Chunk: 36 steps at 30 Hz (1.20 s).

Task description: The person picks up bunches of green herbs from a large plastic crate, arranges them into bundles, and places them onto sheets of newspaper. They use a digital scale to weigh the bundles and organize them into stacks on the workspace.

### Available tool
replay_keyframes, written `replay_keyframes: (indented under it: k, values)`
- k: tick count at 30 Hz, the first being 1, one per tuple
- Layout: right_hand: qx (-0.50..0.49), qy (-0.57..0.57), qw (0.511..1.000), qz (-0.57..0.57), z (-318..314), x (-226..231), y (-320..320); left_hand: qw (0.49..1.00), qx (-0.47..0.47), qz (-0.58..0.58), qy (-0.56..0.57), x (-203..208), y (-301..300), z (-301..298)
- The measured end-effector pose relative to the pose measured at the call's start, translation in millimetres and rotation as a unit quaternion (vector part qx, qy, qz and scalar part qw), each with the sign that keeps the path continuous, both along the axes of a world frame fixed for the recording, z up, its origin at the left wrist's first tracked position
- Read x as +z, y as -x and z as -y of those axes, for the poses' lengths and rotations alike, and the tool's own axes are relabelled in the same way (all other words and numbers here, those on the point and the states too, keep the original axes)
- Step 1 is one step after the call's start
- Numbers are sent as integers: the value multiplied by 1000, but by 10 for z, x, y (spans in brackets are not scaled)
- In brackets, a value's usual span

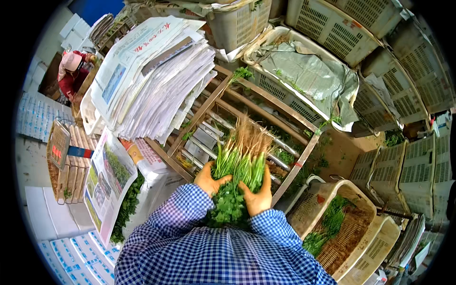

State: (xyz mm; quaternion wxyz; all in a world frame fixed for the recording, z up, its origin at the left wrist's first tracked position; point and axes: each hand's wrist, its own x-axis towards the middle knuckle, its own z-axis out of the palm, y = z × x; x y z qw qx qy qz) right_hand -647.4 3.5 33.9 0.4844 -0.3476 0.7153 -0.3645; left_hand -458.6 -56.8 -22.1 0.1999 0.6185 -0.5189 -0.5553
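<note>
Between my two hands is a thick bunch of cilantro [238,166], its pale roots pointing away from me and its leaves toward my body. My left hand [207,179] presses the bunch from the left side, thumb lying over the stems. On the opposite side my right hand [258,191] grips it, thumb also on top. Both hands wear tan-orange gloves. Beneath the roots stands a rusty metal rack [266,97] with pale round bars. Loose green sprigs are caught among the bars. The fingers under the bunch are hidden.
A tall newspaper stack [164,85] rises at the left, with a newspaper-covered box [111,175] nearer. Right of me, a plastic crate [304,209] holds more greens. A sheet-covered crate [304,71] and stacked crates [332,33] line the back. Another person [71,71] works at far left.
</note>
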Motion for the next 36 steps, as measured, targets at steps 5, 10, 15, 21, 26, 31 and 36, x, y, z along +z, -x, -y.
replay_keyframes:
  k: [5, 10, 15, 21, 26, 31, 36]
  values:
    - [-4, -70, 997, -35, 42, -341, 76, 987, 78, -92, -105, -187, 153, 19]
    - [5, -17, 997, -69, 37, -669, 68, 827, 296, -387, -282, -409, 160, 192]
    - [13, -5, 998, -62, -2, -934, 53, 904, 183, -237, -306, -456, 97, 201]
    - [51, -29, 994, -95, 88, -845, 97, 978, -37, 81, -189, 159, 131, 279]
    - [3, 40, 998, 39, 106, -1257, 272, 981, -62, 40, -179, 111, 86, 249]
    - [-30, 27, 995, 86, 216, -1079, 311, 977, -110, 58, -174, -94, 167, 332]
    - [22, 276, 960, -50, -275, 370, -539, 978, -7, -210, -17, 961, -531, -345]
